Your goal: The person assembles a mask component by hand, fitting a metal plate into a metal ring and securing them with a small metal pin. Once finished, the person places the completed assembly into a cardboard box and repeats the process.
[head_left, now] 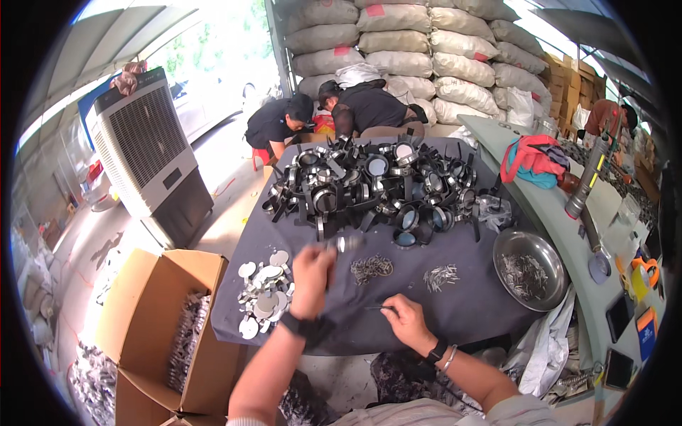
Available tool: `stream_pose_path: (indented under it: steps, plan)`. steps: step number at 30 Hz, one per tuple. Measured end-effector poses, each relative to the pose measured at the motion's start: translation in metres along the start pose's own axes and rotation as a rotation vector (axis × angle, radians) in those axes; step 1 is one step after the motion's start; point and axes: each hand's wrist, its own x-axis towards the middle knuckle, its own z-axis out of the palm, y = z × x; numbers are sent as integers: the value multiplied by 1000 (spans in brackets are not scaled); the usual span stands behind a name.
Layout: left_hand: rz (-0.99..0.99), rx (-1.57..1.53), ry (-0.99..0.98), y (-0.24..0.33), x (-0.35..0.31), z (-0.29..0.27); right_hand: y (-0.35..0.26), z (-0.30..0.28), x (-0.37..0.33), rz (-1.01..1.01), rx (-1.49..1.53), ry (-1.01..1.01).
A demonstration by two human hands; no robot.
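Observation:
My left hand [312,277], smeared by motion, is closed over the cloth's left part, gripping what looks like a black-strapped watch [347,245] with a round silvery case, also blurred. My right hand [407,319] pinches a thin dark tool [375,307] whose tip points left; its kind is too small to tell. A big heap of similar black-strapped round watches [323,199] covers the table's far part. Between the heap and my hands lie a small mound of tiny metal pieces [371,268] and a little pile of thin metal pins [442,277]. Round silvery discs [266,302] lie scattered beside my left forearm.
Dark cloth covers the table [341,334]. At right stands a steel bowl [558,287] of pins; beyond it runs a side bench [526,195] with tape, phones and cloths. An open carton [135,319] of metal parts sits at left near an air cooler [153,142]. Two people [373,106] bend beyond the table.

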Motion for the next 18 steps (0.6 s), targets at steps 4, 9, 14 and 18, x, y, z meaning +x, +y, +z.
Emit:
stream_pose_path:
  steps: [4,9,14,18]
  plan:
    - [125,-137,-276,61,103,68,-6,-3,3,-168,-116,-59]
    - [326,713,-39,19,135,34,-6,1,-1,-176,-159,-134]
    - [257,536,132,-14,-4,-118,-2,9,6,-132,-136,-147]
    - [229,551,693,7,-155,-268,3,-2,10,-69,-199,-144]
